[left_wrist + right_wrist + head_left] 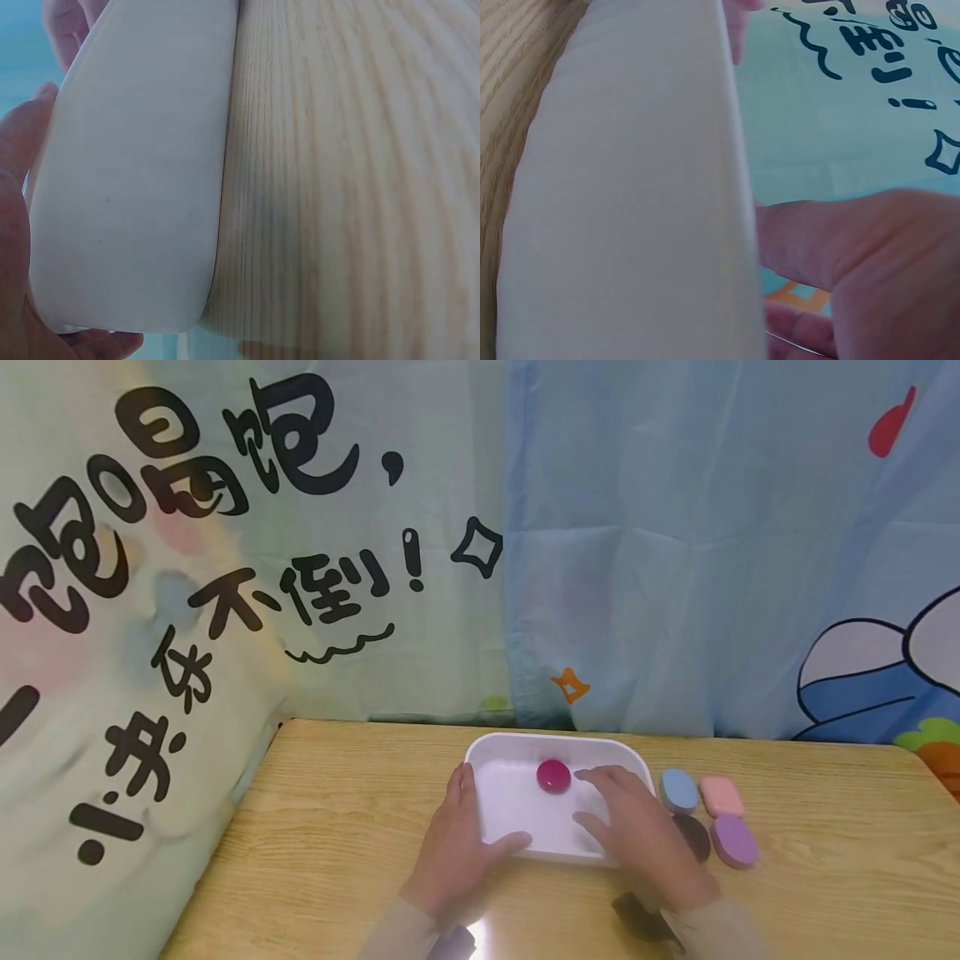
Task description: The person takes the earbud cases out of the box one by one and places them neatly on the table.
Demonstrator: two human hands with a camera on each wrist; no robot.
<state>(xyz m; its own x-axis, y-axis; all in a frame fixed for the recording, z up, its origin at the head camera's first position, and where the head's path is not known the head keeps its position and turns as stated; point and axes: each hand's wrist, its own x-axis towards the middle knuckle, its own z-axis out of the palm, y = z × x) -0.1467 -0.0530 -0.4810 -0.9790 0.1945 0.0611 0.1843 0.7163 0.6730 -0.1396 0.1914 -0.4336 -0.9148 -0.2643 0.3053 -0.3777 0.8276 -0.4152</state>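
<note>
Nearest the camera, two sleeved forearms are seen coming in over the wooden table (337,827). A dark object, blurred and not identifiable, is seen by the right wrist.

The left hand (457,852) is laid against the left side of the white tray (495,752): fingers run up along the outer wall, thumb is hooked over the near rim into the tray. Held, not lifted; in the left wrist view the tray wall (135,187) is seen resting on the tabletop (345,180), with palm and fingers wrapped at its edge.

The right hand (637,827) is reached over the tray's right rim, fingers spread and relaxed, fingertips just beside the magenta disc (553,775). Nothing is pinched as far as can be told. In the right wrist view only the tray wall (630,210) and part of the hand (862,262) are shown; the disc is hidden there.

The disc lies flat inside the tray, toward the far side, near the middle.

To the right of the tray, on the table, a blue piece (678,789), a pink piece (722,796), a purple piece (733,840) and a dark brown one (693,835), partly covered by the right hand, are clustered.

Judged step: the tray is steadied while the disc is either just set down or about to be picked. For a pick, the fingers would need to close on the disc's edge, tray kept braced.

Behind, printed curtains (675,543) are hung.
</note>
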